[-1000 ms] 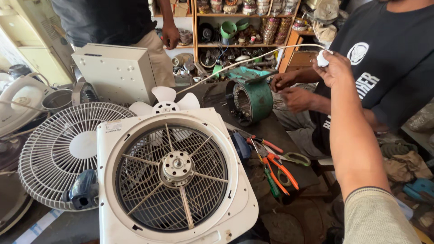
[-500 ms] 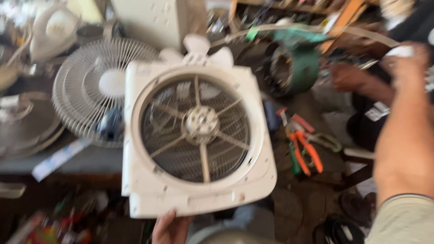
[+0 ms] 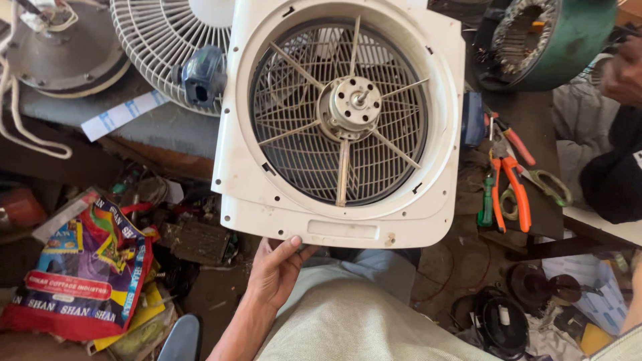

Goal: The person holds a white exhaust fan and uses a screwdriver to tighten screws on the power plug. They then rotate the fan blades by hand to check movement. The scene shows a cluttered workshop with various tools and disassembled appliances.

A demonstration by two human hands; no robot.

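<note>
A white square fan housing (image 3: 267,167) with a dark round grille and a bare motor hub (image 3: 351,107) at its centre lies face up over my lap. My left hand (image 3: 275,267) grips the housing's lower edge from underneath, thumb pressed on the rim. My right hand is out of view; only a sliver of forearm shows at the right edge.
A round white fan guard (image 3: 160,40) and a blue part (image 3: 200,75) lie behind at the left. A green motor stator (image 3: 568,40) stands at the top right. Orange-handled pliers (image 3: 515,190) and scissors (image 3: 548,190) lie to the right, beside another person's dark sleeve (image 3: 612,184). A colourful bag (image 3: 87,267) lies lower left.
The view has dropped and moved closer to the fan housing. My raised right arm has left the picture. My left hand now holds the housing's lower edge.
</note>
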